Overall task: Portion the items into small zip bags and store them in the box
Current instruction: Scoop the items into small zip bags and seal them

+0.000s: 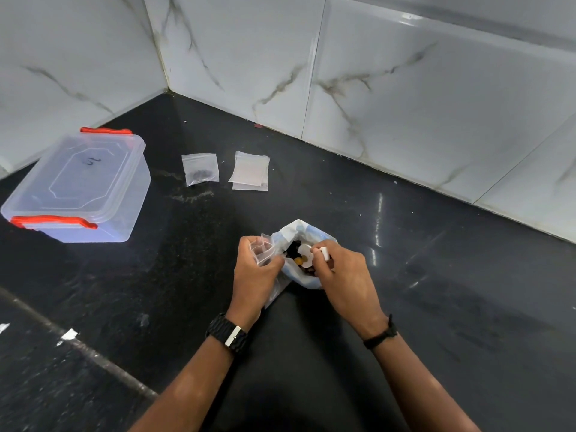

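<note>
The left hand (254, 269) grips a small clear zip bag (264, 249), fingers curled round it. The right hand (339, 272) pinches a white scoop (307, 252) over the open big bag (307, 235) of dark and yellow bits. Farther back on the black counter (405, 291) lie a filled zip bag (200, 169) and a stack of empty bags (250, 171). The lidded clear box (81, 185) sits at far left.

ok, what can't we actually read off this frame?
Head view only:
- Contents of the large bag: mostly hidden by both hands.
- White scoop: handle covered by right hand fingers.
- Small zip bag: crumpled in left hand, fill unknown.
- Box: lid marking too small.
</note>
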